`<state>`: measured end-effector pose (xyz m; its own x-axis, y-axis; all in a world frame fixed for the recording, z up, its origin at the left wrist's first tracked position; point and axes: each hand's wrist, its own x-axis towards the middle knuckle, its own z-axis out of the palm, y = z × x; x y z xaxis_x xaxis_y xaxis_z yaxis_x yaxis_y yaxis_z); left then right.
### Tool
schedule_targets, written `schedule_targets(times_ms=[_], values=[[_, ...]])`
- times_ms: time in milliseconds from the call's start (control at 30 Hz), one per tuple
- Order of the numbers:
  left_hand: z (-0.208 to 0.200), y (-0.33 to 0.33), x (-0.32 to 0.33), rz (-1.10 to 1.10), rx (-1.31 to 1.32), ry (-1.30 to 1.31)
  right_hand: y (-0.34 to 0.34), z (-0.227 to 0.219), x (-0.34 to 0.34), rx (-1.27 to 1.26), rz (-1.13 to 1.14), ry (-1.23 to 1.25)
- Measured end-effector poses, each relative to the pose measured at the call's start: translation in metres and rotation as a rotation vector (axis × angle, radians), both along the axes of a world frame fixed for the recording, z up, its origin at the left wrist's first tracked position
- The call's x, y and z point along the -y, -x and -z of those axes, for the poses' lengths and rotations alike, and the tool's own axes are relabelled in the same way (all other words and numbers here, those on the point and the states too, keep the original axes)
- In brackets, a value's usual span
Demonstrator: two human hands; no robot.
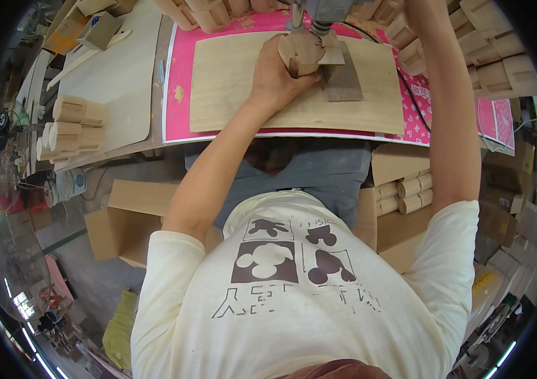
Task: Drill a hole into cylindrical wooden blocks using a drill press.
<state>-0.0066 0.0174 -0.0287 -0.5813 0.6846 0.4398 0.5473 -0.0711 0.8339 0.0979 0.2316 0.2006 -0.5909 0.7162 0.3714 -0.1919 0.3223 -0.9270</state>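
My left hand [276, 77] is wrapped round a short wooden cylinder [303, 52], fingers on its left side and thumb along its near side. The cylinder's flat round end faces up and has a darker notch in its near edge. Just beyond it, the lower end of a grey machine [326, 12] comes down close to the wood. A pale, thin block [333, 54] and a flat brownish plate [345, 88] lie to the cylinder's right, on a wide wooden board [237, 88]. My right arm [448, 95] reaches far forward, and its hand is cut off by the top edge.
Wooden cylinders [502, 69] are stacked at the far right; more pieces [72, 129] stand on the left table. A pink sheet [180, 110] lies under the board, a black cable [410, 95] crossing it. Below the bench, open cardboard boxes [132, 205] flank me; the right one holds wooden pieces [415, 192].
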Motion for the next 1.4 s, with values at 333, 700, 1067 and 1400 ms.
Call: schedule_targets(times_ms=[333, 700, 1067, 1400], values=[[0.000, 0.000, 0.002, 0.007, -0.043, 0.093, -0.063, 0.066, 0.061, -0.253, 0.027, -0.269], [0.001, 0.001, -0.001, 0.009, 0.004, 0.020, -0.047, 0.043, 0.052, -0.259, 0.172, -0.285], [0.003, 0.004, -0.001, 0.017, -0.069, 0.033, -0.015, 0.033, -0.015, -0.017, 0.078, 0.021], [0.002, 0.000, 0.020, -0.066, 0.028, 0.045, -0.103, 0.188, 0.033, 0.231, 0.094, 0.242]])
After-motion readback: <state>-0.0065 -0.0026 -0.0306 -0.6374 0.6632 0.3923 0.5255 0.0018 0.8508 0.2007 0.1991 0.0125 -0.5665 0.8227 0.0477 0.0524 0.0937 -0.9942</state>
